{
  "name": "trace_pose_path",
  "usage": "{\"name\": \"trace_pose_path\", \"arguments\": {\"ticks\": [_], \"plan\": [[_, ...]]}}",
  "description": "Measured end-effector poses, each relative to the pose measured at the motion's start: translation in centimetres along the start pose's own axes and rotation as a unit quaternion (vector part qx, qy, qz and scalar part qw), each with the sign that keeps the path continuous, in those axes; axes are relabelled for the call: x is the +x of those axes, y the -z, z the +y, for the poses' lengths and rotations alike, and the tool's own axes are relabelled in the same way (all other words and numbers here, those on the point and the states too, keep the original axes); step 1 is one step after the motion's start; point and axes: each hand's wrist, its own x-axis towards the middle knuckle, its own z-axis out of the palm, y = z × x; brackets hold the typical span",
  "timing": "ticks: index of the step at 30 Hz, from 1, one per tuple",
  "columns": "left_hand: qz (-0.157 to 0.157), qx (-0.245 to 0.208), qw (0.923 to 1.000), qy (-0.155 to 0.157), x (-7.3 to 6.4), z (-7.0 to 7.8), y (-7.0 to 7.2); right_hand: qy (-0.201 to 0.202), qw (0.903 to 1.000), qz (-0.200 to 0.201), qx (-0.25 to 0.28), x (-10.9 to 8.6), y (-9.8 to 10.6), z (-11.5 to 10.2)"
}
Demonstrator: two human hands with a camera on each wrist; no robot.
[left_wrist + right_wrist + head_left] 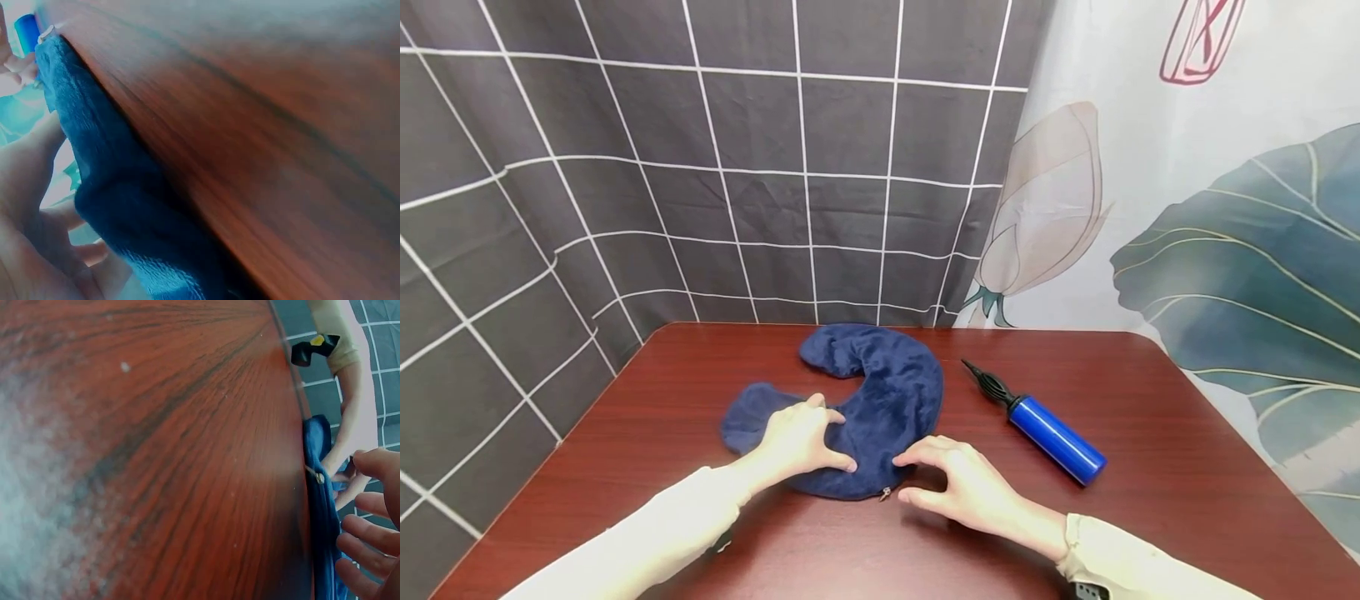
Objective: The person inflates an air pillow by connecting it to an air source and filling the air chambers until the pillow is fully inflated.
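Note:
A navy plush U-shaped neck pillow (pixel 904 387) lies flat and wrinkled on the table, its opening toward the left. My left hand (pixel 799 437) rests on the near arm of the pillow, thumb and fingers spread. At the pillow's near right edge is my right hand (pixel 970 487), fingers loosely bent and fingertips at the fabric; nothing is gripped. A small zipper pull (pixel 885 493) hangs at the near edge, between the hands. In the right wrist view the zipper pull (pixel 320 478) shows on the pillow's side, with the right hand's fingers (pixel 369 534) apart beside it.
A blue hand pump (pixel 1056 437) with a black ribbed nozzle lies to the right of the pillow, nozzle pointing toward the back left. The reddish-brown wooden table (pixel 700 358) ends at a gridded dark curtain (pixel 752 200) and a floral white curtain (pixel 1075 250).

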Motion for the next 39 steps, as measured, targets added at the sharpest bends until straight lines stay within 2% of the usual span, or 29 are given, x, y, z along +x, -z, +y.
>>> {"name": "trace_pose_path", "arguments": {"ticks": [7,14,18,22,25,27,30,32,36,39], "plan": [[-0.006,-0.007,1.0000,0.002,0.9,1.0,-0.4,-0.003,0.9999,0.016,-0.006,-0.3,0.0,0.5],[-0.023,-0.030,0.9993,0.006,1.4,1.7,-0.4,-0.034,0.9992,0.021,0.000,-0.8,0.4,1.0],[-0.043,-0.041,0.9982,-0.002,1.6,1.9,-0.3,-0.052,0.9982,0.029,-0.007,-1.0,0.7,1.3],[-0.073,-0.055,0.9957,-0.017,1.7,1.9,0.3,-0.062,0.9972,0.039,-0.015,-1.2,1.0,1.4],[-0.081,-0.068,0.9933,-0.047,1.6,2.0,1.1,-0.066,0.9967,0.043,-0.020,-1.4,1.2,1.4],[-0.072,-0.079,0.9907,-0.085,1.4,2.2,1.4,-0.068,0.9964,0.045,-0.020,-1.6,1.2,1.5],[-0.057,-0.100,0.9823,-0.148,1.0,3.0,1.7,-0.074,0.9959,0.047,-0.021,-1.6,1.3,1.4],[-0.058,-0.115,0.9765,-0.173,0.8,3.5,1.7,-0.081,0.9955,0.046,-0.020,-1.6,1.2,1.3],[-0.079,-0.132,0.9725,-0.175,0.0,4.1,1.6,-0.094,0.9945,0.044,-0.017,-1.4,1.1,1.1],[-0.082,-0.128,0.9719,-0.180,-0.7,4.0,1.4,-0.101,0.9939,0.041,-0.015,-1.4,0.9,1.0]]}}
